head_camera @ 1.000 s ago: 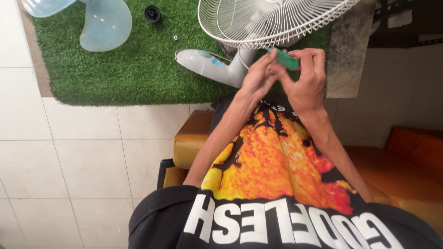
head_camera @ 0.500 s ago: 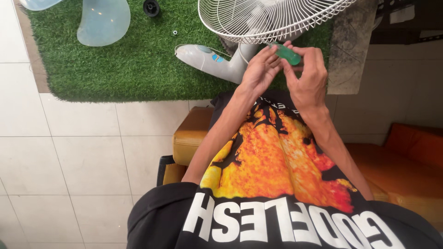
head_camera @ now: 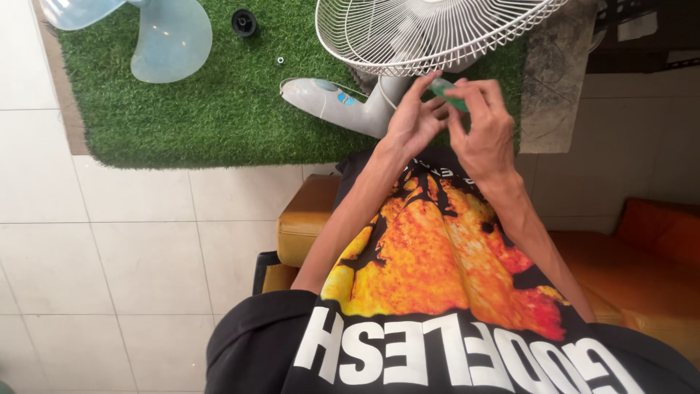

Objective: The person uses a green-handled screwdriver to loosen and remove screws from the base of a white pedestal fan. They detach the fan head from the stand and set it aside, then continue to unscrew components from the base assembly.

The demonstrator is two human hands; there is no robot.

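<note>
Head view: fan taken apart on a green turf mat (head_camera: pixel 219 109). Both hands, the left hand (head_camera: pixel 412 124) and the right hand (head_camera: pixel 481 128), pinch a small green part (head_camera: pixel 446 91) just near of the white wire grille (head_camera: pixel 430 33). Translucent blades (head_camera: pixel 157 40), a black cap (head_camera: pixel 243 22) and a small nut (head_camera: pixel 280 60) lie loose far left; judged mid-job, these pieces remain unfitted.
</note>
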